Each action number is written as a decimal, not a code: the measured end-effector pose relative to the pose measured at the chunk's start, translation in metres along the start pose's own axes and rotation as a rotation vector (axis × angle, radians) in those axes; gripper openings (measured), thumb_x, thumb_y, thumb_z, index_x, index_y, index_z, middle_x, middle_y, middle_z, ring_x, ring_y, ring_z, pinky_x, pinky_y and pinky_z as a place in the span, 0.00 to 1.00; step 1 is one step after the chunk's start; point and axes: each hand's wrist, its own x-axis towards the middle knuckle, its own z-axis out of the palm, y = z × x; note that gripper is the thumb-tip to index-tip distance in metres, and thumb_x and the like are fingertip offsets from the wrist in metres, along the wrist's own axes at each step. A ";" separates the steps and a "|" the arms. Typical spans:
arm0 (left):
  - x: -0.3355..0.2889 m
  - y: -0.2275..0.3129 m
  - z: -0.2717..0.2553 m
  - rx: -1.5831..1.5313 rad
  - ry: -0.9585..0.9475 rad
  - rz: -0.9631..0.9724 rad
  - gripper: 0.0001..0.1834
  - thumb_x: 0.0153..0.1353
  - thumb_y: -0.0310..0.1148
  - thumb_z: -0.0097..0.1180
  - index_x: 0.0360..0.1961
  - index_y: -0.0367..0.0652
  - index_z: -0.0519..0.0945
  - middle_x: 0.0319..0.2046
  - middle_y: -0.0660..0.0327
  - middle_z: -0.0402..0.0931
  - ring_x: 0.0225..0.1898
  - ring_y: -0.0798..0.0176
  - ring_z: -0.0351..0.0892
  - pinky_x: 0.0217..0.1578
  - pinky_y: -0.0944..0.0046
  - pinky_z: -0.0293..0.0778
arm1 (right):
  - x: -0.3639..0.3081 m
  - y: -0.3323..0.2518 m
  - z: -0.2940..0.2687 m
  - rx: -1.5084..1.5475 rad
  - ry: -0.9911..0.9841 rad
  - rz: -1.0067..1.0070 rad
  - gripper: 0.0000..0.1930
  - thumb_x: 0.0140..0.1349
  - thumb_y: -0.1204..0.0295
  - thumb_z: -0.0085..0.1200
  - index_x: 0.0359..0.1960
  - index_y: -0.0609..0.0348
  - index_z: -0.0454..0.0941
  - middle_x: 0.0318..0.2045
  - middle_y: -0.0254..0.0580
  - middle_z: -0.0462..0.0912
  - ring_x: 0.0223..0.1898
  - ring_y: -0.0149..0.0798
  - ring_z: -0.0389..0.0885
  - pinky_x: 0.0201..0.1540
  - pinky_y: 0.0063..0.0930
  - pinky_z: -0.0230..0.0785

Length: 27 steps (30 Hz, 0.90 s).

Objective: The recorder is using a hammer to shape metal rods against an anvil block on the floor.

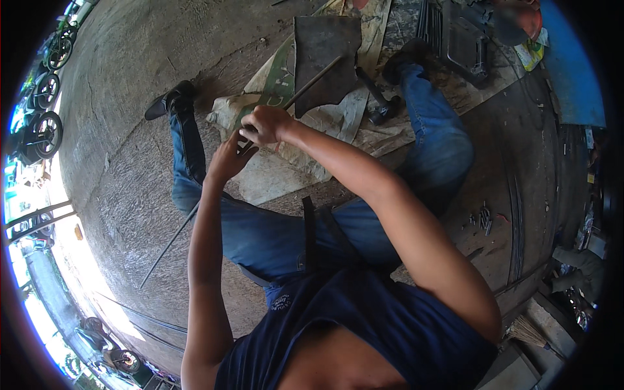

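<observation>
A long, thin dark rod (314, 82) slants between my spread legs, from the dark sheet at the front back toward my left knee. My right hand (267, 124) is closed around it. Just below, my left hand (227, 158) grips the same rod, its fingers close to the right hand's. A thinner dark length (168, 247) shows beyond my left thigh, in line with the rod; whether it is the same piece is hidden by hand and leg. Under the rod's far end lies a dark flat sheet (318, 39). A hammer-like tool (379, 104) lies by my right foot.
A worn, printed tarp (273, 179) lies on the concrete floor (123, 188). Dark metal parts (465, 49) and a blue panel (572, 62) stand front right. Small metal pieces (482, 220) and long bars (515, 227) lie right. Motorcycles (47, 133) stand far left.
</observation>
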 end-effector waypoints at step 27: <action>-0.012 0.004 0.049 0.233 0.192 -0.102 0.20 0.67 0.52 0.50 0.36 0.46 0.82 0.21 0.42 0.78 0.27 0.35 0.79 0.28 0.41 0.75 | -0.140 0.235 -0.122 0.564 0.945 1.263 0.30 0.63 0.50 0.52 0.56 0.65 0.73 0.51 0.55 0.78 0.50 0.51 0.78 0.49 0.46 0.73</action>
